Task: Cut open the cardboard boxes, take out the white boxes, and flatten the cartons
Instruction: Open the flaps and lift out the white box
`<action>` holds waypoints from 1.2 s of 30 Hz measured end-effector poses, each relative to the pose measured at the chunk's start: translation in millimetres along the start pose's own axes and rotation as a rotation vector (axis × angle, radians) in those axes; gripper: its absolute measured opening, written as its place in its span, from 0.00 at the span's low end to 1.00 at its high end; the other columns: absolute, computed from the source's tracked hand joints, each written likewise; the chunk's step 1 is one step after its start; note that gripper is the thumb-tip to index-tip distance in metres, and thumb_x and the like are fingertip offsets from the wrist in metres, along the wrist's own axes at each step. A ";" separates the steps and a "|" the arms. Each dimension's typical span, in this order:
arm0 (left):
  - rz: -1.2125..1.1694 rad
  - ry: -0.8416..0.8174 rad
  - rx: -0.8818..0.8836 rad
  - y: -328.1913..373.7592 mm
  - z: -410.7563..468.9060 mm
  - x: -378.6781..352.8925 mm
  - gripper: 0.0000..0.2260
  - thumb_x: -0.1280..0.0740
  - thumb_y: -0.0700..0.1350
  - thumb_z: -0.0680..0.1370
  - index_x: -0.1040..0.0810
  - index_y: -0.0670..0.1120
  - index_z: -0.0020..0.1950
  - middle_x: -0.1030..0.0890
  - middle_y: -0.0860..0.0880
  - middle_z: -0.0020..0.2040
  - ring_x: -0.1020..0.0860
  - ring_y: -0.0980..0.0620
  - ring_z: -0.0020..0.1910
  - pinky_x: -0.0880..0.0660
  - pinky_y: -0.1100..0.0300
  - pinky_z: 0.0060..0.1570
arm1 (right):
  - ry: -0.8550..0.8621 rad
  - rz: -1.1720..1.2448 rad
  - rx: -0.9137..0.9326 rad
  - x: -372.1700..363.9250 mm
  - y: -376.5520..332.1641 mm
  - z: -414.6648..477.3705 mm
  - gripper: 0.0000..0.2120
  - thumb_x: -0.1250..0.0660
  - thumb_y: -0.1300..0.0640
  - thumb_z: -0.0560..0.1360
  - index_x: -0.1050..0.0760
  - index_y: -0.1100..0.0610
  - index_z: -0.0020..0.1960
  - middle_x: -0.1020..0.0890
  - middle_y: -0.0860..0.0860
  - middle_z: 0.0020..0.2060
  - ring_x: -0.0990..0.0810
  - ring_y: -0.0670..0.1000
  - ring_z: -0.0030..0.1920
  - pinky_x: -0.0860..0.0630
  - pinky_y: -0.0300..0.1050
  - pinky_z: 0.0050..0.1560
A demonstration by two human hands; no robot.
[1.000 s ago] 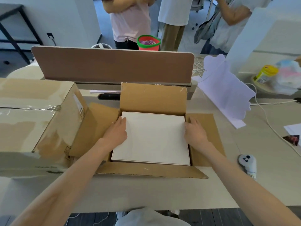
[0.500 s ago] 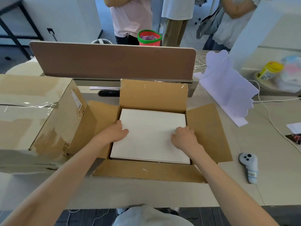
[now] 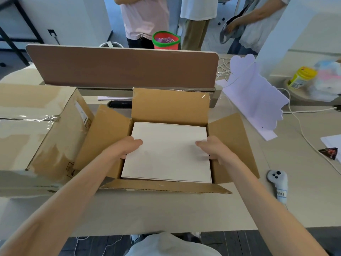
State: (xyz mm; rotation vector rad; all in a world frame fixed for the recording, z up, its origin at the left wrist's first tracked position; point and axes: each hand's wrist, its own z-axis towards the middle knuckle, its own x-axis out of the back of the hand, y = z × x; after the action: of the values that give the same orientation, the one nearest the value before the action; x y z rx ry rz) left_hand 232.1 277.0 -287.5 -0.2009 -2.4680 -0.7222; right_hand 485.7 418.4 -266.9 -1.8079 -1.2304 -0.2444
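Now left hand (image 3: 125, 147), right hand (image 3: 215, 149) grip sides of flat white box (image 3: 168, 157) (long axis unclear).

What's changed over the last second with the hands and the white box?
The left hand slid slightly nearer along the left edge of the white box; the right hand went onto its top, then back to the right edge. Each now grips its edge, thumb on top. The white box still lies in the open carton; the taped carton stayed put.
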 end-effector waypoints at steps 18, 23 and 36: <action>0.360 0.108 0.025 -12.5 -23.2 -25.4 0.18 0.48 0.50 0.83 0.30 0.36 0.61 0.26 0.45 0.43 0.33 0.53 0.33 0.38 0.59 0.29 | -0.006 -0.145 -0.067 -6.8 6.3 -4.9 0.11 0.43 0.56 0.78 0.30 0.62 0.55 0.24 0.54 0.50 0.23 0.55 0.45 0.23 0.47 0.48; 0.263 0.109 0.049 -18.4 -28.2 -31.9 0.15 0.49 0.45 0.84 0.35 0.33 0.58 0.30 0.46 0.38 0.36 0.54 0.33 0.40 0.61 0.29 | -0.043 -0.160 -0.108 -4.9 -0.4 -10.7 0.13 0.43 0.54 0.77 0.33 0.60 0.58 0.26 0.54 0.52 0.22 0.57 0.40 0.21 0.48 0.51; -0.022 0.305 -0.120 -30.7 -41.8 -2.4 0.12 0.43 0.45 0.79 0.34 0.43 0.36 0.28 0.45 0.35 0.30 0.48 0.33 0.36 0.57 0.35 | 0.003 -0.041 0.004 -3.2 7.7 -19.0 0.12 0.43 0.61 0.73 0.26 0.64 0.51 0.19 0.59 0.47 0.16 0.59 0.40 0.17 0.58 0.43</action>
State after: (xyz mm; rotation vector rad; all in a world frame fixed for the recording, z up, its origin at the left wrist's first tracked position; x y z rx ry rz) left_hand 244.9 228.8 -273.4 -0.0992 -2.1433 -0.8442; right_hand 496.3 401.2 -262.3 -1.7792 -1.2662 -0.2676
